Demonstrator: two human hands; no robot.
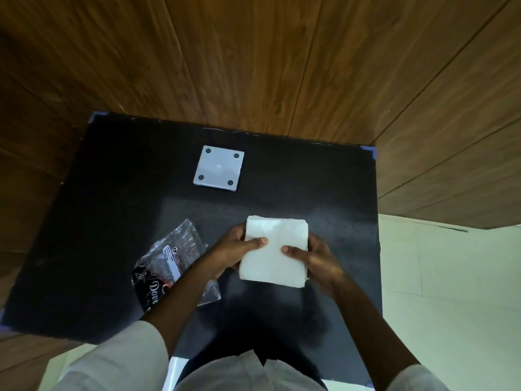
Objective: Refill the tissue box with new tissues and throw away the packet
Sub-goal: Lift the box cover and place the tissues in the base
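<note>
A thick white stack of tissues [275,251] is held above the black table [324,193], near its front middle. My left hand [235,253] grips the stack's left side and my right hand [315,259] grips its right side, thumbs on top. The emptied clear plastic packet [172,261], with black print and a white label, lies flat on the table to the left, partly under my left forearm. A white square tissue box [219,168] with four dark round feet showing sits upside down farther back on the table.
Wooden panel walls [253,66] close in behind and on both sides of the table. A pale tiled floor [451,292] shows to the right. Blue tape marks the table's corners.
</note>
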